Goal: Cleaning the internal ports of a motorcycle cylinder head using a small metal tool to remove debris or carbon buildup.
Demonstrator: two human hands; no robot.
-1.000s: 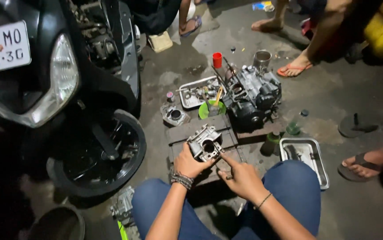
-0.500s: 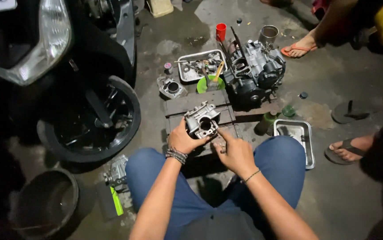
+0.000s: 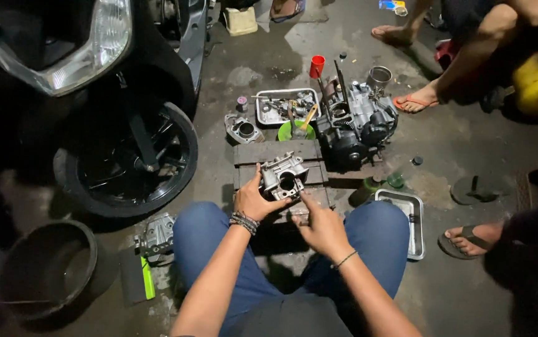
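Observation:
A grey metal cylinder head [image 3: 285,175] rests on a low wooden pallet [image 3: 275,151] between my knees. My left hand [image 3: 253,201] grips its left side, thumb up against the casting. My right hand [image 3: 320,226] sits just below and right of the part, index finger pointing at its lower edge; I cannot tell whether it holds a small tool. Both forearms wear bracelets at the wrist.
A motorcycle engine block [image 3: 356,125] stands right of the pallet. Behind lie a metal tray of parts [image 3: 284,105], a green bowl [image 3: 296,131] and a red cup [image 3: 317,65]. A scooter's front wheel [image 3: 128,159] is left, a dark basin [image 3: 41,268] near left. Another tray [image 3: 403,221] and other people's sandalled feet are right.
The view has shifted slightly. My left hand keeps its grip on the cylinder head; my right hand has slid a little lower, finger still at the part's edge.

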